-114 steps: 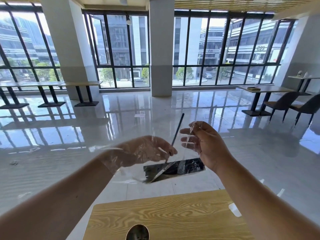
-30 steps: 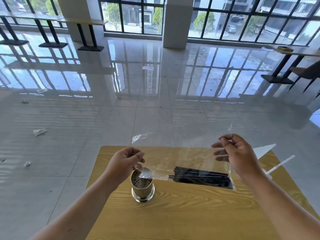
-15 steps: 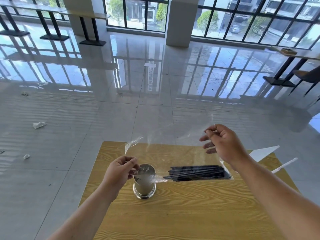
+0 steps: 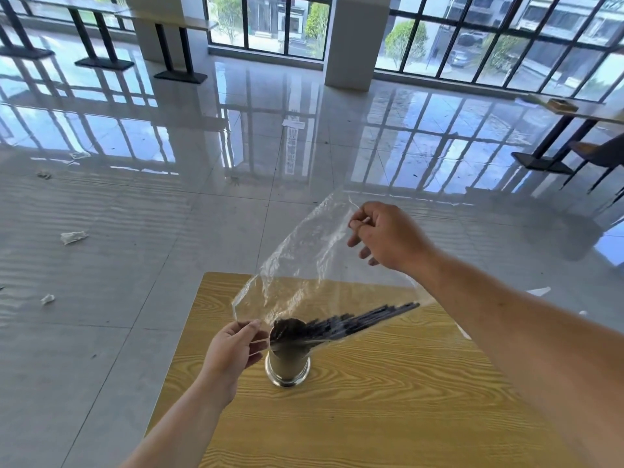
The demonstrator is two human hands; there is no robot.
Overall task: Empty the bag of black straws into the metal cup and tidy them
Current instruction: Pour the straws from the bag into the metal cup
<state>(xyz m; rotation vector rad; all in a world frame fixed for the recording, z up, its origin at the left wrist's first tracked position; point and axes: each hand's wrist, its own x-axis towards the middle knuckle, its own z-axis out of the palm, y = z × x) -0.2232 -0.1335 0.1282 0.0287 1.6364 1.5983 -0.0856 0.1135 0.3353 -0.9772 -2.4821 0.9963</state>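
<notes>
Just left of the short, shiny metal cup (image 4: 287, 363), the left hand (image 4: 233, 349) pinches the low edge of the clear, thin plastic bag (image 4: 304, 265) between thumb and curled fingers; the bundle of thin black straws (image 4: 354, 320) lies slanted inside the film, lower ends over the cup's mouth, upper ends rising to the cup's right; above and beyond the cup, the right hand (image 4: 388, 236) pinches the bag's raised corner, its other fingers loosely curled.

The film looks light, limp and slippery, so corner pinches suit it best; the straws seem light and stiff, likely to slide in a rush and fan out, and the cup may tip under a sideways push.

The cup stands on a yellow wood-grain table (image 4: 337, 417); beyond the cup spreads a glossy pale tiled floor (image 4: 169, 214) with paper scraps (image 4: 72, 237) far left of it; farther off stand a white pillar (image 4: 354, 42) and tall dark-framed windows (image 4: 472, 35).
</notes>
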